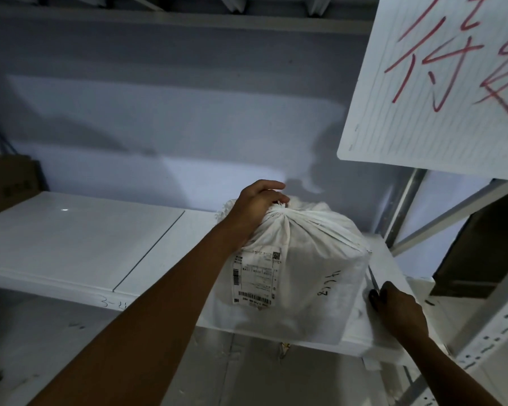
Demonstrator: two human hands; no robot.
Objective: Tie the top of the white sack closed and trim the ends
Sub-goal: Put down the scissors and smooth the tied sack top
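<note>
A white sack (311,259) stands on a white shelf (79,238), its top gathered into a tied neck (282,210). A shipping label (255,278) and handwritten numbers mark its front. My left hand (255,209) is closed around the gathered neck from the left. To the lower right of the sack, my right hand (396,309) rests on the shelf, holding a thin dark tool (372,278) whose slim blade points up along the sack's right side. It looks like scissors, but I cannot be sure.
A white sign (440,83) with red handwriting hangs at the upper right. Metal shelf uprights (405,206) run along the right. A cardboard box (9,186) sits at the far left of the shelf. A pale wall lies behind.
</note>
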